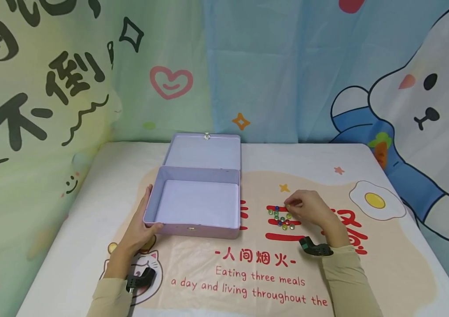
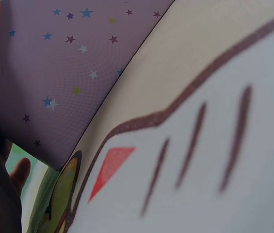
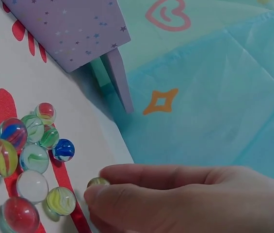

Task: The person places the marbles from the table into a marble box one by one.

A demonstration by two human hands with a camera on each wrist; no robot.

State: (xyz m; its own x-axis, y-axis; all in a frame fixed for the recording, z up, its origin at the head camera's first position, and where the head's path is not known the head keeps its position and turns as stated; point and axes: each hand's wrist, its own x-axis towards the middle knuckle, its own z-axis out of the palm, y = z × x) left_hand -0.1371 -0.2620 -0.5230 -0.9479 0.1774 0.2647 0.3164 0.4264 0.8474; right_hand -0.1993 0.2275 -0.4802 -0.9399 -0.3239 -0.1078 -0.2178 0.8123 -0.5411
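Observation:
A lilac box [image 1: 193,230] with its lid [image 1: 204,152] folded back stands on the table, and its inside shows bare. My left hand [image 1: 139,229] holds the box at its left front corner, thumb on the front rim and fingers along the side. Star prints cover the box's outer wall [image 2: 73,58] in the left wrist view. Right of the box, my right hand [image 1: 309,209] pinches one glass marble [image 3: 98,182] between thumb and fingertips. Several marbles [image 3: 34,158] with coloured swirls lie clustered beside that hand, on the printed red strokes.
A printed cloth [image 1: 256,299] with red lettering, a cat and a fried egg covers the table. Behind it hangs a curtain [image 1: 256,79] with cartoon figures. Both wrists wear dark straps [image 1: 315,247] near the sleeves.

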